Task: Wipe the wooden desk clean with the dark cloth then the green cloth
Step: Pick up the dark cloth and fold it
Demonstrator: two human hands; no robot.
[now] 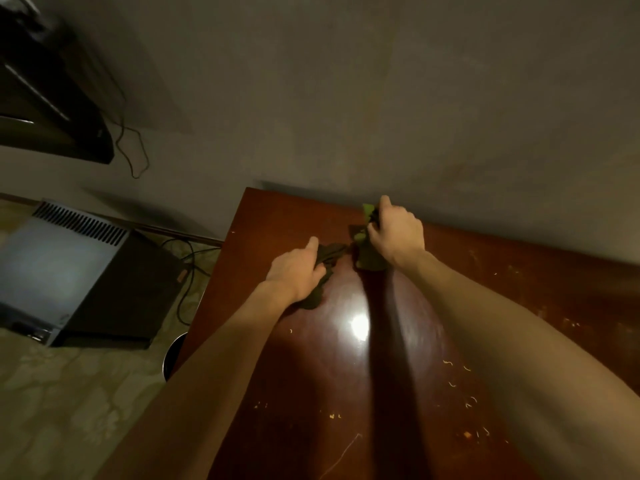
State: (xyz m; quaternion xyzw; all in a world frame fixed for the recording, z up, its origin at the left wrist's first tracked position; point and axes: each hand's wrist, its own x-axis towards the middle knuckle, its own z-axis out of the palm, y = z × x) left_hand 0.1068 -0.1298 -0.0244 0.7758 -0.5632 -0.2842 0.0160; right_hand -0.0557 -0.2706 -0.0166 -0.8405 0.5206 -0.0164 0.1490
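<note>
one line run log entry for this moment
left hand grips dark cloth | right hand grips green cloth | both at desk far edge | crumbs on near right

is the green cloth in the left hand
No, the right hand grips the green cloth, while the left hand holds the dark cloth.

The glossy reddish-brown wooden desk [519, 278], crumb-strewn, filled the lower right. The crumpled dark cloth [330, 254] and crumpled green cloth [369, 259] sat side by side at frame centre.
</note>
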